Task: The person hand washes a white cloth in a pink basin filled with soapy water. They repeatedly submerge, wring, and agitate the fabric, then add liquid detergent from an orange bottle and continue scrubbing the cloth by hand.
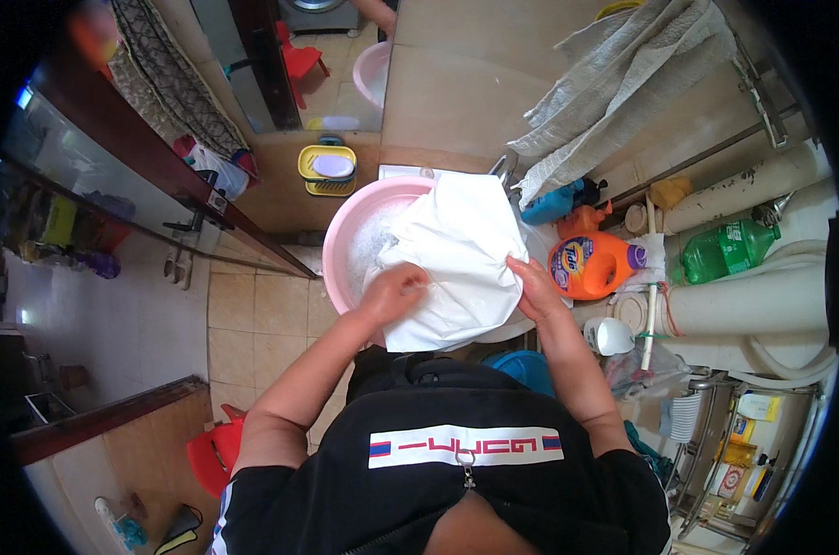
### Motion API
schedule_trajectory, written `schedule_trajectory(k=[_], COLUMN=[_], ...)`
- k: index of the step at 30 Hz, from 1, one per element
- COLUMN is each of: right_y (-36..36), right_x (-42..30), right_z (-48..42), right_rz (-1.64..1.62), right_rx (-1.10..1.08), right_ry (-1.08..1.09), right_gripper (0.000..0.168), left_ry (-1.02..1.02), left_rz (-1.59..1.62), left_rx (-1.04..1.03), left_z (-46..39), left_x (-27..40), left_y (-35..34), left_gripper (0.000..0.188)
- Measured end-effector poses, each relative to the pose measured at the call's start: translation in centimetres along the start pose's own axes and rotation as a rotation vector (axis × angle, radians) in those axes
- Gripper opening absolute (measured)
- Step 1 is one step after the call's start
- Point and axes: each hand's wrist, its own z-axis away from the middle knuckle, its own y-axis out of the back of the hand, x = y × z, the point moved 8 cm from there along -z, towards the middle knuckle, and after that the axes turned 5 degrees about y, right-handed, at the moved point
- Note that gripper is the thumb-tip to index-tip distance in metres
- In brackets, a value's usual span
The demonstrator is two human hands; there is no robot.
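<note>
A white cloth [461, 236] is spread over the right part of a pink basin [334, 243], and its lower edge hangs over the near rim. My right hand [536, 286] grips the cloth at its right edge, where the fabric bunches into folds. Against the lower left of the cloth rests my left hand [395, 291], its fingers curled; whether they pinch the fabric is unclear. Sudsy water [374, 239] shows in the basin to the left of the cloth. The basin stands over a white sink [541, 239], mostly covered.
An orange Tide detergent bottle [593, 266] stands right of the basin, beside blue [551, 202] and orange [582, 220] bottles. Grey towels [620, 90] hang above. A yellow soap dish [327, 170] holds soap [334, 166]. Below are a blue bucket [523, 369] and, left, a red chair [211, 451].
</note>
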Motion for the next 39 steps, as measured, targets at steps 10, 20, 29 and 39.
schedule_trajectory(k=[10, 20, 29, 39], right_y=[-7.3, -9.6, -5.2, -2.8], right_x=[-11.9, -18.4, -22.6, -21.5], right_z=[2.3, 4.2, 6.8, 6.4], right_rz=[-0.189, -0.231, -0.078, 0.081], right_rx=[-0.179, -0.154, 0.096, 0.201], right_ry=[0.367, 0.591, 0.781, 0.641], right_gripper=[0.045, 0.043, 0.044, 0.031], left_ry=[0.304, 0.306, -0.037, 0.01], left_rz=[-0.075, 0.578, 0.387, 0.516], left_rx=[0.061, 0.092, 0.647, 0.717], left_z=[-1.8, -3.7, -0.3, -3.1], left_x=[-3.1, -6.9, -1.8, -2.8], left_y=[2.5, 2.3, 16.3, 17.9], left_gripper=[0.073, 0.012, 0.009, 0.014])
